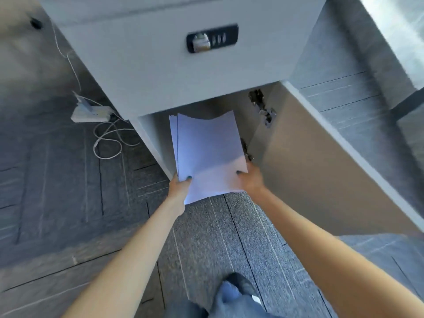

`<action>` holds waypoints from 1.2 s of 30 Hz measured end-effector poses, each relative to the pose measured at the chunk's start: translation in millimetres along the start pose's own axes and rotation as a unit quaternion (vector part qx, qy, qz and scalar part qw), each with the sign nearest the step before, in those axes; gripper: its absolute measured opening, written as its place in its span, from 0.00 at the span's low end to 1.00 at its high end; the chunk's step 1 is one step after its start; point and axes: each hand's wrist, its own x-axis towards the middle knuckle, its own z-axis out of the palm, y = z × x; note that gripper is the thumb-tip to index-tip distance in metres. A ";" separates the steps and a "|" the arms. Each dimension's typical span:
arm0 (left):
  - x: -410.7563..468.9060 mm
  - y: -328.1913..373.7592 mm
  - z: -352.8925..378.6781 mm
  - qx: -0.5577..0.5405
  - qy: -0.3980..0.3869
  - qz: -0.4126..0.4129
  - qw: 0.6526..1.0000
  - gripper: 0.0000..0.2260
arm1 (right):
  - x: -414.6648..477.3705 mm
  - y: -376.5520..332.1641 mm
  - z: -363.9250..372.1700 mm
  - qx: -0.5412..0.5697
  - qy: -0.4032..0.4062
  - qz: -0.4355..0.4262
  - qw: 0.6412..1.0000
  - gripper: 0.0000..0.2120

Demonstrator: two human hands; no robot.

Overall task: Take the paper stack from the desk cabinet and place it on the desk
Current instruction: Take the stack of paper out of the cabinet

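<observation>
My left hand (181, 187) and right hand (251, 177) each pinch a near corner of the paper stack (207, 154), thumbs on top, holding it at the mouth of the desk cabinet (151, 131), its far edge sagging. Step in hand: withdrawal. Next, I judge, the sheets must be lifted clear of the open door (321, 161) and up to the counter (160, 5) above. Grey carpet tiles (229, 237) cover the floor; a power strip (91, 112) with coiled cable lies left.
</observation>
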 end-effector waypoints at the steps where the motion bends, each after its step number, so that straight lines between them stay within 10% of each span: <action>1: -16.3 5.1 -5.9 0.002 -0.015 -0.008 1.000 0.21 | -20.9 -9.7 -9.3 0.010 -0.008 0.010 1.000 0.27; 12: -230.2 79.0 -67.9 -0.008 -0.103 -0.045 0.994 0.21 | -238.7 -109.6 -106.4 0.032 0.048 0.045 0.997 0.05; 36: -513.6 297.1 -229.0 -0.068 -0.083 0.081 0.991 0.21 | -478.1 -367.1 -181.3 0.169 -0.010 -0.084 0.982 0.03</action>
